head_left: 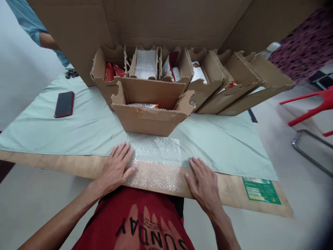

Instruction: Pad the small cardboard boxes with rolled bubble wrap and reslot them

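A clear sheet of bubble wrap [156,166] lies flat at the table's front edge, partly over the cloth and partly over bare wood. My left hand [118,166] rests palm down at its left side, fingers spread and the thumb by the sheet's edge. To the right of the sheet, my right hand [203,180] lies flat with fingers stretched, apart from the wrap. Neither hand holds anything. Just beyond the wrap stands a small cardboard box [153,121], open at the top, with a packet [143,105] partly visible inside.
Behind stands a row of open cardboard bins [208,86] with red packets [110,72] and bubble wrap [146,64] inside, before a tall cardboard panel [161,24]. A phone [64,104] lies left. A green printed card [261,190] is at right. Another person's arm [48,41] shows upper left.
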Action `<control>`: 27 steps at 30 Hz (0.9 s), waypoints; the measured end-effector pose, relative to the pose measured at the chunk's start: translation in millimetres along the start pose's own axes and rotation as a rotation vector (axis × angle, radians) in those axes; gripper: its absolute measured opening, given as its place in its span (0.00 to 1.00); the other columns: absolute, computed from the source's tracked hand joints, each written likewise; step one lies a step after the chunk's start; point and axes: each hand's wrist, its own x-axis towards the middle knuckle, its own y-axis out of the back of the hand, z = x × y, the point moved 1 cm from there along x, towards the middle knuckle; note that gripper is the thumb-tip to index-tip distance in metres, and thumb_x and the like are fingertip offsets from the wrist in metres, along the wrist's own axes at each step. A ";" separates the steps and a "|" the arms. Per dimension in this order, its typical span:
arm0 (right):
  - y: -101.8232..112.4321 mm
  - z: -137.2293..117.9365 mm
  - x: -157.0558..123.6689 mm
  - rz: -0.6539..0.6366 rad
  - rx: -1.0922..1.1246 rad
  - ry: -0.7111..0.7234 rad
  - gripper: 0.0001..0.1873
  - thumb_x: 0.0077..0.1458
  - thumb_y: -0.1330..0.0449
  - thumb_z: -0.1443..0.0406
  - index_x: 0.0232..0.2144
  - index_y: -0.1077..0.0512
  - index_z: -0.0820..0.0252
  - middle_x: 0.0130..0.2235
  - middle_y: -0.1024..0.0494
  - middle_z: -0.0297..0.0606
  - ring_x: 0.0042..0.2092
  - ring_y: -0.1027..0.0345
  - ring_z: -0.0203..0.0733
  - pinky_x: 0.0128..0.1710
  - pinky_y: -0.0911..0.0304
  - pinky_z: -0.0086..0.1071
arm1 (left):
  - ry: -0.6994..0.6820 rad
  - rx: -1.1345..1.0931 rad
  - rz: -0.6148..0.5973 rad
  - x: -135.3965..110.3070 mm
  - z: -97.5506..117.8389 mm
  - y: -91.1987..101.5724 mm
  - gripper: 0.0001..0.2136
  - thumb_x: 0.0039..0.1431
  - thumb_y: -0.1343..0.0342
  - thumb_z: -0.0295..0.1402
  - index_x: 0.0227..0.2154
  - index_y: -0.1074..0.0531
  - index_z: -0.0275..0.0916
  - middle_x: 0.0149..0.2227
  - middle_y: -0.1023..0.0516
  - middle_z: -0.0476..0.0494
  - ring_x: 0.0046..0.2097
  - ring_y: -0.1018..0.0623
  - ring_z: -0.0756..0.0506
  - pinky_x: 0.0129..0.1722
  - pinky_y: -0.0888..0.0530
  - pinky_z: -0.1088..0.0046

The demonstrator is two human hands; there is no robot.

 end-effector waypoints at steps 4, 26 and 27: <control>18.8 -11.6 -16.4 -0.145 0.191 0.216 0.29 0.61 0.45 0.69 0.64 0.36 0.58 0.68 0.34 0.48 0.68 0.41 0.54 0.59 0.38 0.49 | -0.152 -0.140 -0.085 -4.9 10.7 10.0 0.31 0.65 0.44 0.44 0.67 0.40 0.39 0.72 0.44 0.34 0.74 0.48 0.32 0.70 0.47 0.46; -4.1 -25.2 10.3 0.004 0.695 -0.473 0.25 0.61 0.39 0.55 0.58 0.30 0.56 0.35 0.20 0.36 0.39 0.24 0.44 0.46 0.29 0.40 | 0.327 -0.402 0.112 20.7 10.8 -3.4 0.07 0.62 0.46 0.33 0.32 0.24 0.41 0.31 0.19 0.47 0.35 0.21 0.44 0.39 0.27 0.66; -8.7 -25.6 13.1 0.047 0.588 -0.430 0.23 0.62 0.40 0.56 0.56 0.29 0.57 0.35 0.20 0.37 0.39 0.25 0.45 0.47 0.30 0.42 | 0.298 -0.326 0.113 21.9 10.8 -4.6 0.07 0.63 0.46 0.32 0.32 0.24 0.41 0.31 0.19 0.46 0.36 0.22 0.43 0.40 0.27 0.65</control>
